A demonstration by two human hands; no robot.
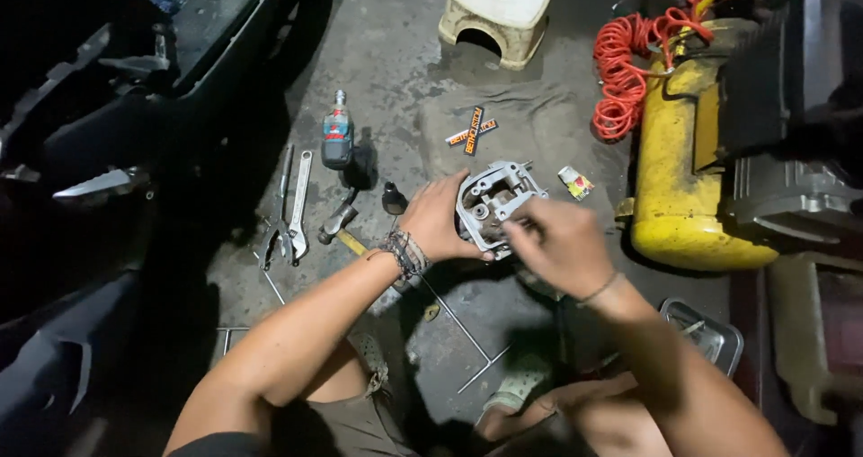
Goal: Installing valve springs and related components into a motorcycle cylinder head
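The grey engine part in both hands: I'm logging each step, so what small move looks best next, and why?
Probably keep the left hand steady on the grey engine part and let the right hand's fingertips work at its open face. The part is off the floor, and the tools lie out of reach to the left.

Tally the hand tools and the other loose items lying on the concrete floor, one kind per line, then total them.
Cordless driver: 1
Wrench: 1
Pliers: 1
Hammer: 1
Plastic stool: 1
Metal tray: 1
Total: 6
The grey engine part is not counted: the left hand holds it and the right hand reaches into it.
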